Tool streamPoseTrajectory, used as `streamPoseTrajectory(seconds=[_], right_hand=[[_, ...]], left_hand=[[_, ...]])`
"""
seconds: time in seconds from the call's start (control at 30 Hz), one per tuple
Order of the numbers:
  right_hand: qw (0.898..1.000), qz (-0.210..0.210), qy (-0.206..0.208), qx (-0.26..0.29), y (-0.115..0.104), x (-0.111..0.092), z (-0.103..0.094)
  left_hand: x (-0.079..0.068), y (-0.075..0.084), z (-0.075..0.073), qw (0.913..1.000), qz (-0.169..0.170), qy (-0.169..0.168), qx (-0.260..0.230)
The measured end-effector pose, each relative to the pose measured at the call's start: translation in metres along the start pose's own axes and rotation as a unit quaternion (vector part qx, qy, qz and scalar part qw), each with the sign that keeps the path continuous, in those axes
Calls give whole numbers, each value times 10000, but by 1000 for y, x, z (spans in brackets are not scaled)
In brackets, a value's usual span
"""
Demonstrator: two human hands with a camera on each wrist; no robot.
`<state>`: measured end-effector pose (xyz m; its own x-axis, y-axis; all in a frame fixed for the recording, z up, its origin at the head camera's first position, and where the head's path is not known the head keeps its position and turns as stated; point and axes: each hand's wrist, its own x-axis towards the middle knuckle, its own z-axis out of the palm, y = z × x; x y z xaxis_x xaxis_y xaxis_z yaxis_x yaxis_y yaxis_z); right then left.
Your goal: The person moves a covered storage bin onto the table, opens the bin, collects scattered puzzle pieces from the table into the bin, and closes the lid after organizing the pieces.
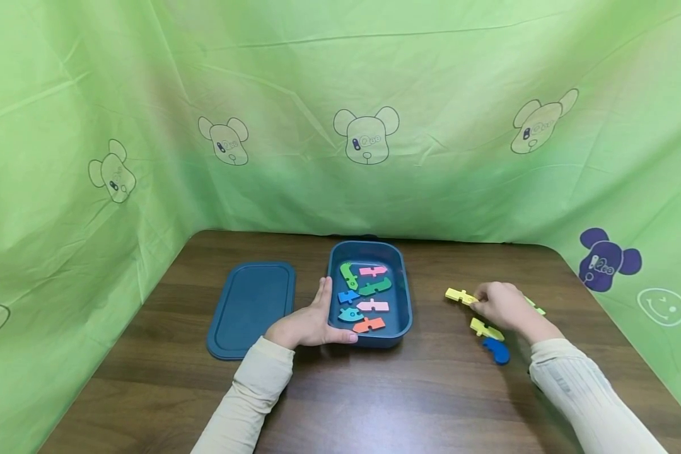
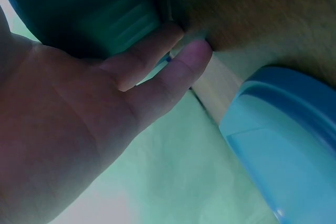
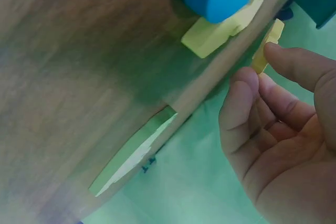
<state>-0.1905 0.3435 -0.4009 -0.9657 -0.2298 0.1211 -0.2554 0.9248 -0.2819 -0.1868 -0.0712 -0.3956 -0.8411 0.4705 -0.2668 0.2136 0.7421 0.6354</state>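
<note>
A dark blue box stands on the table with several coloured puzzle pieces inside: green, pink, blue, teal and orange. Against its left side rests my left hand, fingers straight along the wall and thumb at the near corner. On the right side of the table, my right hand pinches a yellow puzzle piece between thumb and fingertips, also seen in the right wrist view. Below that hand lie a second yellow puzzle piece and a blue curved piece. A light green piece is partly hidden behind the hand.
To the left of the box lies its flat dark blue lid. The brown wooden table is bordered at the back and sides by a green cloth printed with bear heads.
</note>
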Motion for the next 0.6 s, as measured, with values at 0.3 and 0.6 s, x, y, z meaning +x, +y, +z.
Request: streamPoseTrajectory(seconds=[0.3,0.6], right_hand=[[9998,-94,200,3,-15,5,-6],[9993,-192,324,80,-25,8,-9]], left_hand=[[0,-1,1,10000,38,14,-26],[1,-1,0,9999,78,-10,-66]])
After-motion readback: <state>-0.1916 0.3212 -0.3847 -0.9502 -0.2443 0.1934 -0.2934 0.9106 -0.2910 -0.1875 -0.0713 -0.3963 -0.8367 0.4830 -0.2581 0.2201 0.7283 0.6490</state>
